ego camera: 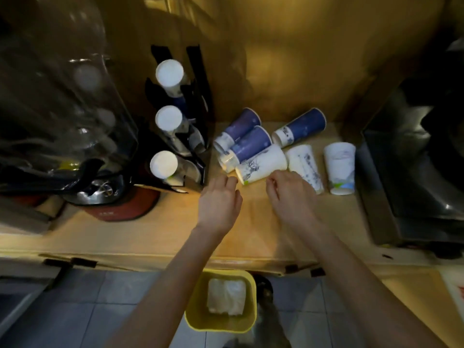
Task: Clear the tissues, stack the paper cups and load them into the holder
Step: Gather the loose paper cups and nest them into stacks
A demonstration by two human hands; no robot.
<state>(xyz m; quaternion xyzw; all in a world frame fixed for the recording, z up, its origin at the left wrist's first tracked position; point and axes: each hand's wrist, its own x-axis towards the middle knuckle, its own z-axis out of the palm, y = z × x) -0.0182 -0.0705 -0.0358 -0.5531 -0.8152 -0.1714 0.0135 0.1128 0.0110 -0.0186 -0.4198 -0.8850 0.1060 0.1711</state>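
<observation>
Several paper cups lie on their sides on the counter: three blue ones [251, 144] at the back and a white printed cup [262, 163] in front of them. Another white cup [305, 167] lies to the right, and a white cup [340, 168] stands upside down beyond it. My left hand [219, 199] hovers just left of the white printed cup's rim, fingers loosely curled, holding nothing. My right hand [291, 194] is at that cup's base end, fingers bent and empty. The black cup holder [193, 136] at left carries three cup stacks. White tissues [226, 296] lie in the yellow bin [247, 320].
A blender on a red base [118, 207] and a clear dispenser [62, 109] crowd the left of the counter. A dark metal appliance [414, 172] stands at right. The counter's front edge [175, 257] runs below my wrists, with the bin on the tiled floor beneath.
</observation>
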